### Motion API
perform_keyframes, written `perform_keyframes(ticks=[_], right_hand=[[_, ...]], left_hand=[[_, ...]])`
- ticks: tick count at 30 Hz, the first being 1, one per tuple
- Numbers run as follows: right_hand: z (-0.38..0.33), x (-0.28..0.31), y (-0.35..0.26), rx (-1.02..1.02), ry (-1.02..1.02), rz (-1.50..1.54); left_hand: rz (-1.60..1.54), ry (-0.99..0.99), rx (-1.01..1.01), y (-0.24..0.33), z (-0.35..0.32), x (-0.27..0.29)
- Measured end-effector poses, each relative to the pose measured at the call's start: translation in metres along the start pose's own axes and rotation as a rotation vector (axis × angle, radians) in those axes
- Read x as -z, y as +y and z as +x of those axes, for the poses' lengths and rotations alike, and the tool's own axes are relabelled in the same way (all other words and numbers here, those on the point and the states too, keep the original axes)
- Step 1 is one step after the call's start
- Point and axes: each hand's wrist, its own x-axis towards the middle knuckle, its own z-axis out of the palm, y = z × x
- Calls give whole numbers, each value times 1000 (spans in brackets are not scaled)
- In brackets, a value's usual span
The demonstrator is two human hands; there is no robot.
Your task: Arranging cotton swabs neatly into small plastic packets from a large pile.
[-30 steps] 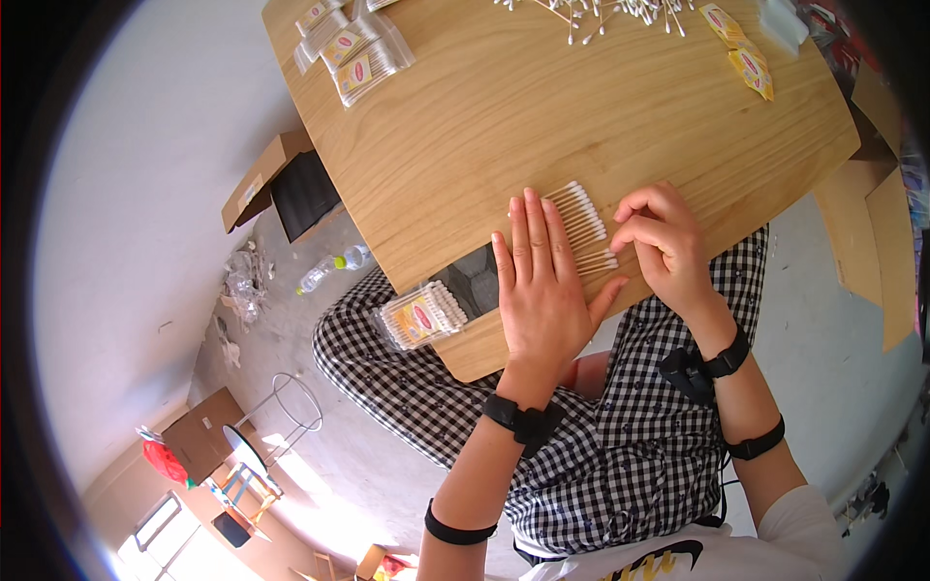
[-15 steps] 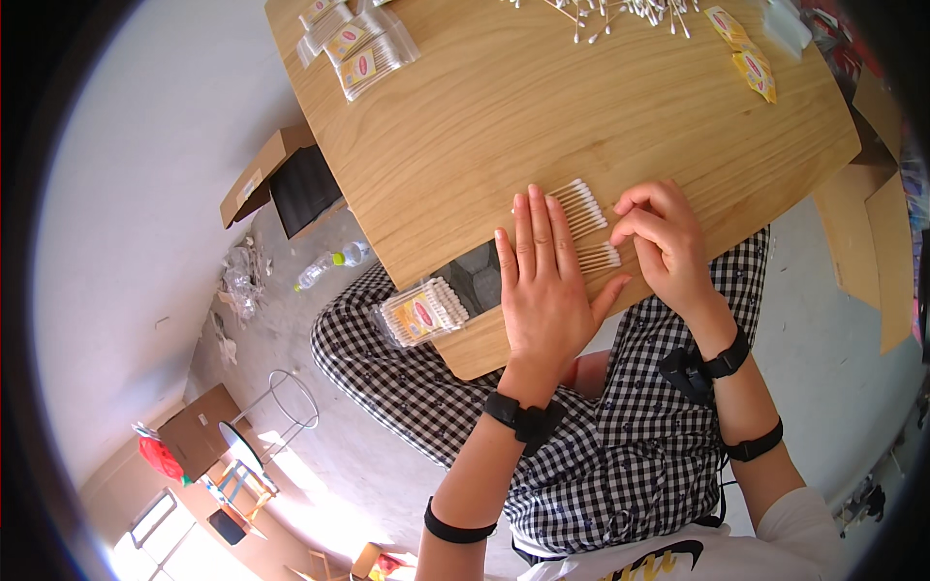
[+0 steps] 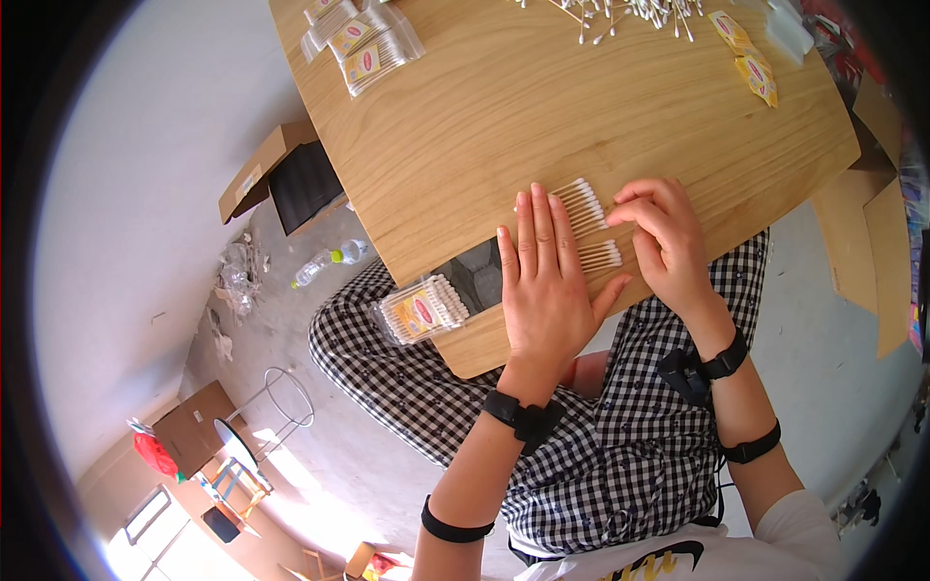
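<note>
My left hand [image 3: 548,281] lies flat on the table with its fingers stretched out, over the shafts of cotton swabs. White swab tips show to its right in two groups: an upper row [image 3: 587,201] and a smaller lower row [image 3: 603,255], with a narrow gap between them. My right hand [image 3: 666,242] is beside these tips, fingers bent and apart from the thumb. One fingertip is close to the lower end of the upper row; whether it touches is hard to tell. A clear packet of cotton swabs [image 3: 423,308] rests at the table edge, left of my left hand.
On the wooden table [image 3: 465,126] lie several swab packets [image 3: 373,48] at far left, a loose swab pile [image 3: 644,12] at the far edge and yellow wrappers [image 3: 756,76] at far right. A dark grey patterned piece [image 3: 473,275] adjoins my left hand. Cardboard boxes [image 3: 857,242] flank the table.
My right fingers have shifted slightly up and away from the lower swab row, toward the end of the upper one. My left hand stays flat in place.
</note>
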Motion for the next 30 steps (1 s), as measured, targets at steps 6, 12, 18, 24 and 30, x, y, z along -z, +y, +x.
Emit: perform_keyframes(ticks=[6, 12, 18, 24, 30], right_hand=[[2, 0, 0, 5, -19, -12], [15, -9, 0, -84, 69, 113], [14, -10, 4, -37, 72, 84], [14, -10, 4, -38, 63, 63], [14, -12, 4, -26, 67, 44]], left_hand=[[-9, 3, -3, 0, 0, 0], [-14, -5, 4, -2, -1, 0], [-7, -11, 5, 0, 0, 0], [-20, -5, 4, 0, 0, 0], [-13, -19, 11, 0, 0, 0]])
